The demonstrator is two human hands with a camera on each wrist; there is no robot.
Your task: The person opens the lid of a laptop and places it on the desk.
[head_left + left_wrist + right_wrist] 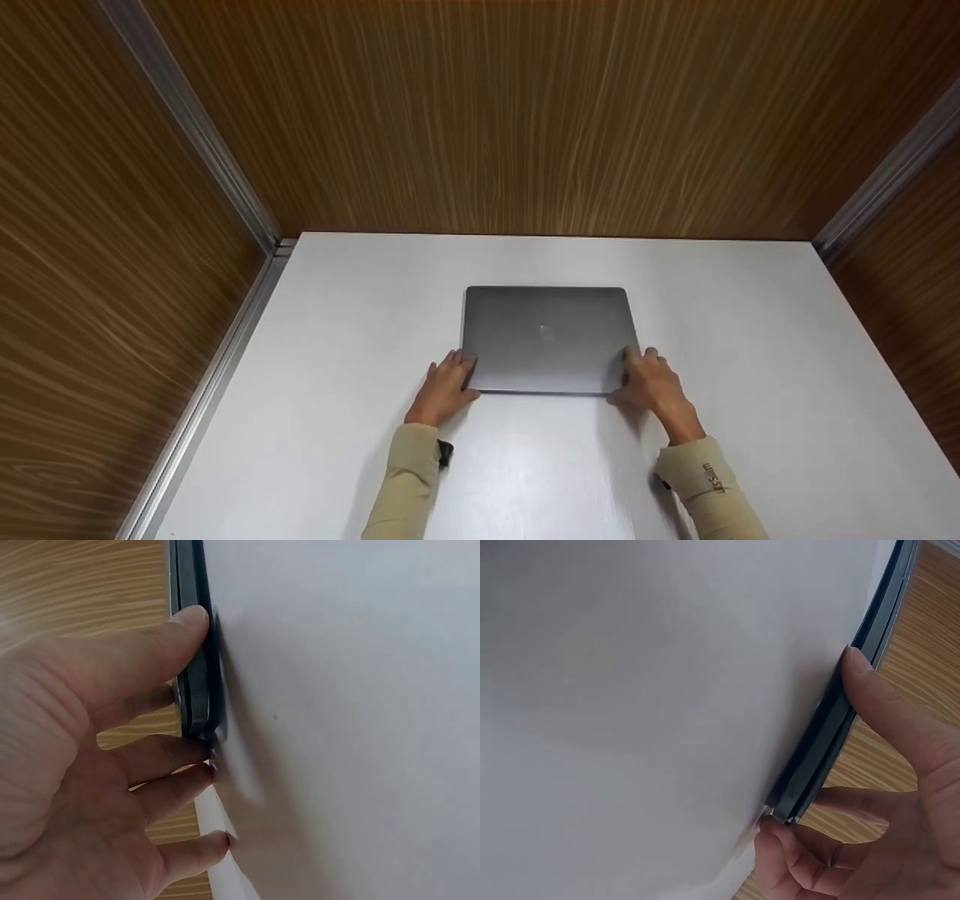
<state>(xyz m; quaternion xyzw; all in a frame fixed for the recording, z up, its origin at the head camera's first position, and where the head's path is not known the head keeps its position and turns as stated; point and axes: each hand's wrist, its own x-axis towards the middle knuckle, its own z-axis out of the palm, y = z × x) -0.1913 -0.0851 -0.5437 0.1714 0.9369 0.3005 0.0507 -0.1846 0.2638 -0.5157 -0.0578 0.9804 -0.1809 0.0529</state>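
A closed grey laptop (pixel 551 330) lies on the white table (pixel 337 315), its lid facing up. At its front left corner, my left hand (pixel 444 386) holds it with the thumb against the front edge and a finger over the lid. The left wrist view shows the other fingers (pixel 180 791) of that hand around the corner, their tips down at the tabletop. My right hand (pixel 652 381) grips the front right corner. Its thumb (pixel 877 690) presses on the front edge, and several fingers curl at the side by the table.
A wood-grain panel (pixel 480 120) stands behind the table, with others at the left (pixel 112 262) and right. A metal rail (pixel 202 397) runs along the table's left edge. Light sleeves (pixel 409 465) cover both forearms.
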